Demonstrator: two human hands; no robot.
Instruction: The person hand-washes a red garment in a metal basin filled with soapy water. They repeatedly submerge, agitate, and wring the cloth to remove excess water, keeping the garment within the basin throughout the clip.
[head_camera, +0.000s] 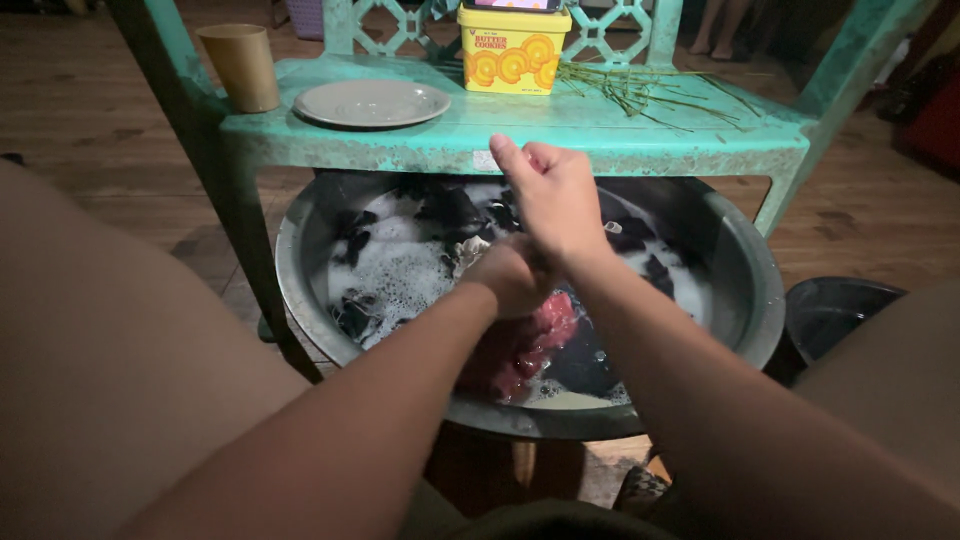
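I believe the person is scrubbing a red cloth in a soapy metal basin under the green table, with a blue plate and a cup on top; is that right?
Not quite: the plate is grey, not blue, as the head view shows. The rest holds: both hands, left hand and right hand, work a red cloth over the soapy metal basin under the green table, and a cup stands beside the plate.

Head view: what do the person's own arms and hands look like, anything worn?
Both forearms are bare, with no sleeves in view. The left hand and right hand wear no gloves, and no watch, bracelet or ring shows. The fingers are uncovered.
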